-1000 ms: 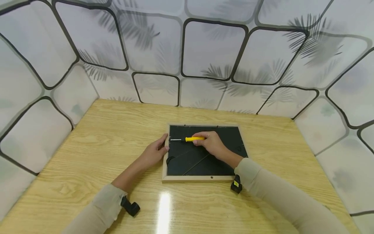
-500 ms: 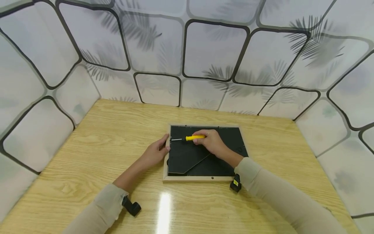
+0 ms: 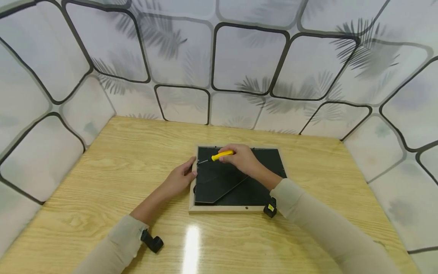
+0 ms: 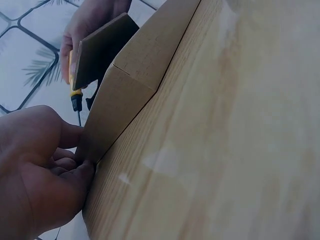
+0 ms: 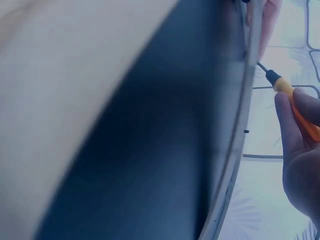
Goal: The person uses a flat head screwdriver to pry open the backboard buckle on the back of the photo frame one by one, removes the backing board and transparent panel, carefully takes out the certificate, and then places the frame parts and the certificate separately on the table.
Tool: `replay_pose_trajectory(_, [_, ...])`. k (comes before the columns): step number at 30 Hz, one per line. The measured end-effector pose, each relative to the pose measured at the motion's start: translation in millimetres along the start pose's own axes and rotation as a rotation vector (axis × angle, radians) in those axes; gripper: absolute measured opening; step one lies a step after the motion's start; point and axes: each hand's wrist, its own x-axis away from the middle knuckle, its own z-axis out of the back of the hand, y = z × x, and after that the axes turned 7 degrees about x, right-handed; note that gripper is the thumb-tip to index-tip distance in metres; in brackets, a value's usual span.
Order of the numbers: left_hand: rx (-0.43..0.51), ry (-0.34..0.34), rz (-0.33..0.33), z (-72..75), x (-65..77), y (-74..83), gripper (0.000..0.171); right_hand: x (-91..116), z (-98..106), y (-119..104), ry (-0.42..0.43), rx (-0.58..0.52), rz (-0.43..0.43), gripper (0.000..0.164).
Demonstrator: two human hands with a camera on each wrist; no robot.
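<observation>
A picture frame [image 3: 219, 209] with a pale wooden rim lies back side up on the table, its black backing board [image 3: 232, 160] facing me. My left hand [image 3: 178, 182] grips the frame's left side, its thumb and curled fingers at the rim in the left wrist view. In my right hand [image 3: 241, 158] is a screwdriver with a yellow handle [image 3: 222, 155], held between thumb and fingers. Its thin metal shaft [image 3: 203, 162] slants down to the board's left edge, beside my left fingers. The stand flap [image 4: 102, 50] juts up from the back.
The wood-grain table [image 3: 137, 144] extends around the frame on all sides. Patterned wall panels [image 3: 184, 102] rise behind and at both sides. A black wrist camera [image 3: 152, 241] is strapped to the left sleeve, another camera [image 3: 270, 208] to the right one.
My right hand has moved up and slightly left, tilting the screwdriver's handle higher while its tip stays at the left edge. The stand flap looks more lifted than a second ago. My left hand stays put.
</observation>
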Motion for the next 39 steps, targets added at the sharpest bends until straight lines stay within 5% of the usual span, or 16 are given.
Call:
replay_pose_trajectory(14, [0.038, -0.02, 0.026, 1.3, 0.2, 3.3, 0.063, -4.0, -4.5, -20.4, -0.003, -0.09, 0.082, 0.025])
replay_pose_trajectory(39, [0.061, -0.022, 0.021, 2.2, 0.1, 2.3, 0.064, -21.0, -37.4, -50.8, 0.064, -0.352, 0.071, 0.029])
